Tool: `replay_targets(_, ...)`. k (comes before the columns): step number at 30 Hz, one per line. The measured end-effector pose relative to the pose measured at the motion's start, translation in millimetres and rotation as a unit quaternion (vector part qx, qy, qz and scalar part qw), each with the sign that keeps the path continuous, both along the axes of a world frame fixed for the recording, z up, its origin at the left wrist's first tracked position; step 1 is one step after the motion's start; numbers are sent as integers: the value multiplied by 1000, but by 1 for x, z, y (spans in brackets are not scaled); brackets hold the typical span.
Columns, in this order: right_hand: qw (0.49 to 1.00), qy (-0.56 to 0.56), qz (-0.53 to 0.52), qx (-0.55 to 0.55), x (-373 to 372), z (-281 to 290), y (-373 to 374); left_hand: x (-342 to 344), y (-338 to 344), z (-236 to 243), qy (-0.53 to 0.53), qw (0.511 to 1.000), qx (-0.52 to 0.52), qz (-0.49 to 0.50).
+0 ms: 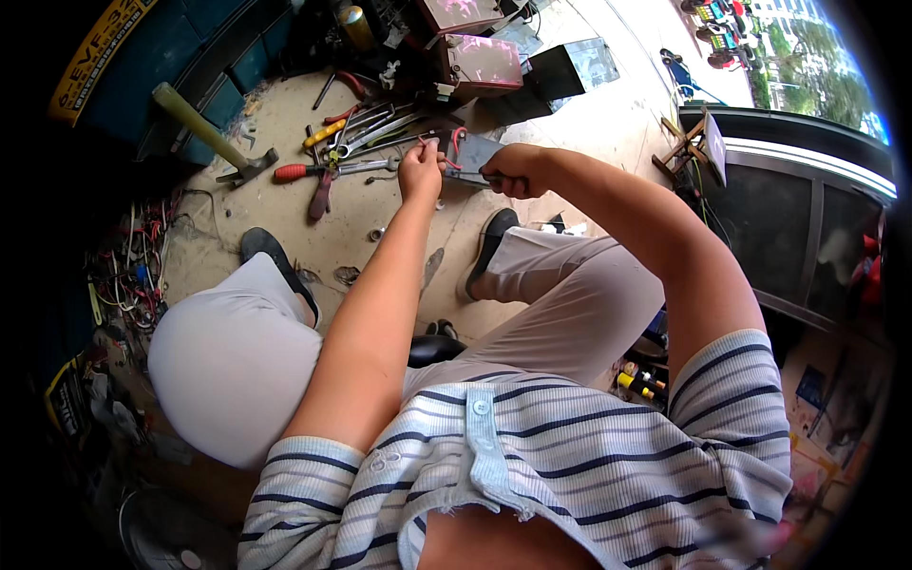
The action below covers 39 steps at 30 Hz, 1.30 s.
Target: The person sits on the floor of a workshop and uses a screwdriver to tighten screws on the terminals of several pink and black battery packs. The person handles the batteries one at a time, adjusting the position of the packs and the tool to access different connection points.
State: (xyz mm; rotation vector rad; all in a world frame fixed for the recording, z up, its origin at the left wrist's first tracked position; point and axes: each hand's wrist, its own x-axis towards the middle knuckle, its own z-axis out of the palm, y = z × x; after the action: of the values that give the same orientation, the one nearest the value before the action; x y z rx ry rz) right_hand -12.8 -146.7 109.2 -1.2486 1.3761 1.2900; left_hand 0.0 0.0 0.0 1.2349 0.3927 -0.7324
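My left hand (421,173) is closed in a pinch near a red wire (456,142); what lies between its fingertips is too small to make out. My right hand (518,171) is wrapped around a dark-handled tool (490,180), whose metal end points toward the left hand. Most of that tool is hidden by the fist, so its kind does not show. Just beyond both hands lies a grey metal piece (478,150) on the floor. A red-handled screwdriver (293,172) and a wrench (366,165) lie left of my left hand.
Several hand tools, including yellow-handled pliers (325,133), are heaped ahead. A hammer (249,165) stands on its head at the left. Pinkish metal boxes (480,62) stand at the back, an open grey box (570,71) beside them. Tangled wires (128,261) lie far left; a wooden stool (698,152) is at right.
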Motion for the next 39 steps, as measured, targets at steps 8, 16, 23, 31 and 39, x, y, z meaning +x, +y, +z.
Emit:
replay_targets(8,855,-34,516,37,12,-34,-3,7,-5,-3,-45,999,9,0)
replay_targets(16,313,-28,943,110,38,2,51,0,6,-9,-63,997,32,24)
replay_targets(23,276,57,943,176,26,-64,-1,-6,3,-17,4,1000,-7,9)
replay_targets(31,339,-21,937,82,24,-8,31,-9,-6,1,7,999,-14,31)
replay_targets(39,298,-34,943,141,38,-3,39,-14,0,11,-25,1000,11,8)
